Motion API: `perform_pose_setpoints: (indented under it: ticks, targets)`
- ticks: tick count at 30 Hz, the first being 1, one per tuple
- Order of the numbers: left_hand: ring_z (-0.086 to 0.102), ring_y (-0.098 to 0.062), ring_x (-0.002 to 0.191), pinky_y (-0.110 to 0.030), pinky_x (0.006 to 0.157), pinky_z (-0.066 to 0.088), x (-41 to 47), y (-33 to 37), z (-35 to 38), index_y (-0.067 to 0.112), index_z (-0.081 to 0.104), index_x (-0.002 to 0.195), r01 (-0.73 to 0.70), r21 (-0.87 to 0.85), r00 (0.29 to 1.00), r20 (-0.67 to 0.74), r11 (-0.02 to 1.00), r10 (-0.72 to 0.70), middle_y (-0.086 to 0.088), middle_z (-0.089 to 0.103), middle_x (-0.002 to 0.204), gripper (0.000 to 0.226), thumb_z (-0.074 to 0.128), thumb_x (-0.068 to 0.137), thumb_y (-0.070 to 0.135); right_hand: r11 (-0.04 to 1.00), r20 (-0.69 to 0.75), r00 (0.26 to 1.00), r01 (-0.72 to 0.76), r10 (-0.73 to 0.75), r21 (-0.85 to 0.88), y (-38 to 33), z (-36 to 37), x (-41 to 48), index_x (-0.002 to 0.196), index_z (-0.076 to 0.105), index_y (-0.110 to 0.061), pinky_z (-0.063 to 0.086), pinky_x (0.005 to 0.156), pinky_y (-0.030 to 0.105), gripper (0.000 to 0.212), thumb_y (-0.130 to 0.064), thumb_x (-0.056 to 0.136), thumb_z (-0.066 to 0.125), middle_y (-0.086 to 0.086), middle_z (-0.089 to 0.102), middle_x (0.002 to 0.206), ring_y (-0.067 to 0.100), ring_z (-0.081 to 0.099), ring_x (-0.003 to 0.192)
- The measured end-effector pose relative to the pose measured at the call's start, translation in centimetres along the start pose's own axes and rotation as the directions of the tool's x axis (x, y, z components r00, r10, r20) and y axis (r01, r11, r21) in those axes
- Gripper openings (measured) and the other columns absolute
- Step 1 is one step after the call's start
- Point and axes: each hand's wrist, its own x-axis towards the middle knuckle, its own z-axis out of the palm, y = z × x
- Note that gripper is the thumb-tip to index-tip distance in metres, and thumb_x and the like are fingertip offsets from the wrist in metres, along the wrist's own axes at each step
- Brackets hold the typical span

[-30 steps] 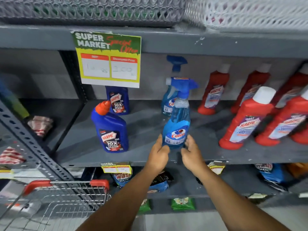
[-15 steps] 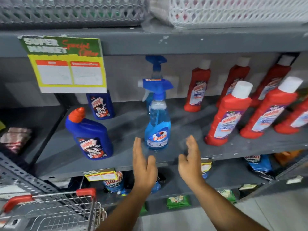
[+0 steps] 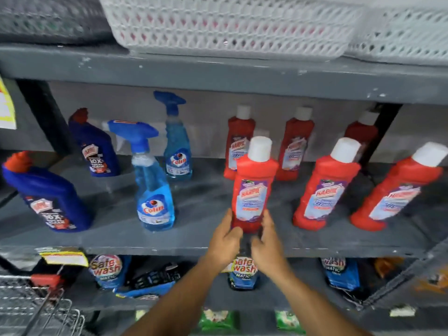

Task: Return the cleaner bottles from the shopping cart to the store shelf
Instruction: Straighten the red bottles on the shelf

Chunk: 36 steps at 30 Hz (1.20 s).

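Observation:
A red cleaner bottle with a white cap stands upright near the front of the grey store shelf. My left hand presses against the left of its base and my right hand against the right, so both clasp it. Left of it stands a blue spray bottle, free of my hands, with a second spray bottle behind. Two dark blue toilet cleaner bottles lean at the far left. A corner of the shopping cart shows at bottom left; its contents are hidden.
More red bottles stand to the right and along the shelf's back wall. White mesh baskets sit on the shelf above. Detergent pouches fill the lower shelf. A dark upright post rises at the right.
My hands left the blue spray bottle standing on the shelf, moved right, and closed around the base of the front red bottle. The view has swung right.

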Motion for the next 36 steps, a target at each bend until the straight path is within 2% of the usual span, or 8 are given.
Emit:
perform_pose_setpoints:
  ticks: [7, 12, 15, 18, 22, 25, 29, 36]
  targets:
    - [0.061, -0.027, 0.112, -0.049, 0.100, 0.047, -0.3, -0.1, 0.4, 0.025, 0.050, 0.132, -0.010, -0.017, 0.997, -0.077, 1.000, 0.009, -0.007, 0.065, 0.124, 0.075, 0.040, 0.060, 0.006, 0.997, 0.125, 0.992, 0.012, -0.003, -0.072, -0.1, -0.5, 0.1, 0.147, 0.026, -0.015, 0.033, 0.103, 0.017, 0.078, 0.006, 0.075, 0.047, 0.006, 0.046, 0.145, 0.017, 0.046, 0.131]
    - [0.054, -0.033, 0.122, -0.055, 0.106, 0.041, 0.0, -0.4, 0.4, 0.021, 0.034, 0.145, 0.095, 0.037, 0.988, -0.122, 0.995, -0.090, -0.013, 0.056, 0.137, 0.078, 0.041, 0.068, 0.010, 1.000, 0.143, 0.990, -0.012, 0.009, 0.016, 0.4, -1.5, -0.2, 0.148, 0.019, -0.014, 0.028, 0.116, 0.032, 0.078, 0.007, 0.078, 0.045, 0.007, 0.033, 0.153, 0.017, 0.035, 0.139]
    - [0.029, -0.031, 0.144, -0.046, 0.120, 0.022, -3.3, -0.7, 1.8, 0.008, 0.024, 0.147, -0.013, 0.269, 0.955, -0.282, 0.963, 0.091, -0.013, 0.031, 0.154, 0.073, 0.044, 0.077, 0.011, 0.996, -0.127, 0.992, 0.023, -0.011, 0.091, 2.0, -4.5, -1.2, 0.142, 0.032, -0.013, 0.030, 0.111, 0.021, 0.071, 0.010, 0.076, 0.046, 0.011, 0.043, 0.142, 0.019, 0.044, 0.130]
    - [0.019, -0.019, 0.148, -0.030, 0.121, 0.016, -5.8, -0.3, 5.1, 0.007, 0.029, 0.145, -0.415, 0.391, 0.897, 0.022, 0.821, 0.442, -0.008, 0.027, 0.157, 0.071, 0.045, 0.077, 0.015, 1.000, -0.447, 0.895, 0.024, -0.018, 0.007, 4.7, -9.7, -1.0, 0.137, 0.040, -0.009, 0.031, 0.105, 0.016, 0.067, 0.002, 0.071, 0.046, 0.015, 0.047, 0.131, 0.026, 0.049, 0.121]
    - [0.014, -0.015, 0.149, -0.028, 0.121, 0.015, -1.8, 1.7, 11.5, 0.016, 0.010, 0.150, -0.183, 0.217, 0.964, 0.233, 0.959, 0.131, -0.004, 0.010, 0.161, 0.072, 0.043, 0.087, 0.006, 0.986, -0.241, 0.957, -0.166, 0.159, -0.006, 6.7, -14.7, 1.7, 0.146, 0.024, -0.010, 0.029, 0.115, 0.043, 0.075, 0.012, 0.078, 0.047, 0.014, 0.035, 0.151, 0.027, 0.037, 0.138]
    - [0.056, -0.023, 0.109, -0.036, 0.093, 0.045, 2.2, 2.5, 14.8, 0.018, 0.017, 0.151, 0.137, 0.071, 0.973, 0.175, 0.988, -0.147, -0.021, 0.048, 0.144, 0.074, 0.042, 0.085, -0.004, 0.994, -0.050, 0.993, -0.109, 0.107, -0.028, 6.5, -15.0, 2.9, 0.145, 0.027, -0.023, 0.031, 0.113, 0.036, 0.079, 0.010, 0.075, 0.045, -0.002, 0.042, 0.146, 0.014, 0.042, 0.133]
    - [0.054, -0.011, 0.082, -0.037, 0.084, 0.047, 2.9, 1.5, 15.3, 0.031, 0.048, 0.132, 0.069, 0.064, 0.983, 0.163, 0.996, -0.079, -0.005, 0.066, 0.109, 0.071, 0.040, 0.067, 0.002, 0.994, -0.007, 0.994, -0.113, 0.113, -0.003, 6.9, -15.2, 3.5, 0.141, 0.033, -0.025, 0.037, 0.110, 0.037, 0.077, 0.008, 0.073, 0.045, 0.000, 0.051, 0.138, 0.015, 0.050, 0.127]
    - [0.057, -0.027, 0.106, -0.041, 0.095, 0.045, 2.1, 0.6, 15.7, 0.022, 0.036, 0.142, 0.059, 0.113, 0.995, 0.079, 0.992, -0.068, -0.007, 0.061, 0.128, 0.072, 0.043, 0.073, 0.004, 0.994, 0.012, 0.996, -0.089, 0.090, -0.068, 7.1, -15.9, 2.5, 0.149, 0.016, -0.018, 0.031, 0.111, 0.030, 0.077, 0.002, 0.082, 0.047, 0.002, 0.035, 0.152, 0.016, 0.036, 0.138]
